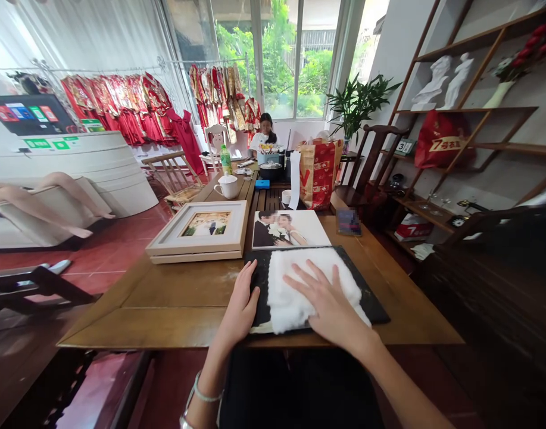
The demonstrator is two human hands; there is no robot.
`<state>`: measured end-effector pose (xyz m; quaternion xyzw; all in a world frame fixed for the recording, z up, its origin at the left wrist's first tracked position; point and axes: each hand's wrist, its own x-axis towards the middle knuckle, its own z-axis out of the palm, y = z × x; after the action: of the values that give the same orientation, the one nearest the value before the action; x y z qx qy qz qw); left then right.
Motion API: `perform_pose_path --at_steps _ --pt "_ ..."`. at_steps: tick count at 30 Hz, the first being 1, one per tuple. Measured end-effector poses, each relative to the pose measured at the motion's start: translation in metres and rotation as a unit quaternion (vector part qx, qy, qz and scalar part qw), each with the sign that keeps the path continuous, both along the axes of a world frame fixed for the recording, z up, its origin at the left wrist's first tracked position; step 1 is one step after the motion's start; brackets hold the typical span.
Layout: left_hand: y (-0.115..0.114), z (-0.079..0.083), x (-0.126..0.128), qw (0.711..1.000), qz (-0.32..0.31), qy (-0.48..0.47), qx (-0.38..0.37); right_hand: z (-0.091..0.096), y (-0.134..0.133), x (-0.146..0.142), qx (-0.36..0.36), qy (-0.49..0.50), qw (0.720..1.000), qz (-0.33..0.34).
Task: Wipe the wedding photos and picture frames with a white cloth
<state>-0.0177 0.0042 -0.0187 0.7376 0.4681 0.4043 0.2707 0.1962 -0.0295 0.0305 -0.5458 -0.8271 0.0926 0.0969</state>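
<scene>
The right hand [330,307], spread flat on the cloth [282,308], apparently wipes the board [374,305]. The left hand [240,304], uncurled, lies at its edge; the next stroke needs bracing.

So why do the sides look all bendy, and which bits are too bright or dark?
In the head view, the wooden shelf leans and stretches, probably from a wide lens; the window glares, washed out in parts; the red floor tiles reflect light; the lower right is murky; the right hand on the fluffy white cloth looks fairly clear.
</scene>
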Motion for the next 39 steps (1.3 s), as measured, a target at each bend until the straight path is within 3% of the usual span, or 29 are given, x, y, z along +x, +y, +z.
perform_pose_path --at_steps 3,6,9,12,15,18,20,26,29,31,34,39 --pt "0.001 -0.001 0.001 1.000 -0.001 0.003 0.009 0.003 -0.044 0.005 -0.017 0.007 0.998 0.052" --pt "0.001 -0.001 0.001 1.000 0.001 0.009 0.015 0.004 -0.060 0.021 -0.033 0.023 0.997 0.072" --pt "0.001 0.000 0.001 1.000 -0.001 0.011 0.017 0.002 -0.037 0.034 -0.036 0.030 0.998 0.033" --pt "0.001 0.000 0.000 1.000 -0.008 0.011 0.016 0.002 0.008 0.033 -0.025 0.032 0.999 -0.027" --pt "0.001 0.001 0.000 1.000 -0.009 0.009 0.010 0.005 0.048 0.018 -0.020 0.025 0.998 -0.047" --pt "0.000 0.002 0.002 1.000 0.002 -0.008 -0.010 0.007 0.057 -0.004 -0.012 0.021 0.999 -0.036" --pt "-0.001 0.004 0.004 0.999 0.015 -0.028 -0.026 0.006 0.042 -0.016 -0.005 0.016 1.000 -0.019" --pt "-0.003 0.007 0.007 0.998 0.023 -0.046 -0.025 0.008 -0.042 -0.020 -0.027 0.017 0.998 0.057" --pt "-0.001 0.004 0.006 0.999 0.015 -0.036 -0.009 0.010 -0.054 -0.013 -0.056 0.025 0.996 0.067" --pt "-0.001 0.003 0.005 0.999 0.015 -0.030 0.000 0.011 -0.039 -0.011 -0.056 0.030 0.997 0.053" --pt "-0.001 0.003 0.004 1.000 0.011 -0.025 0.004 0.011 0.004 -0.015 -0.042 0.026 0.998 0.031" --pt "-0.002 0.007 0.006 0.999 0.006 -0.031 -0.016 0.018 0.064 -0.037 -0.032 0.018 0.998 0.060"
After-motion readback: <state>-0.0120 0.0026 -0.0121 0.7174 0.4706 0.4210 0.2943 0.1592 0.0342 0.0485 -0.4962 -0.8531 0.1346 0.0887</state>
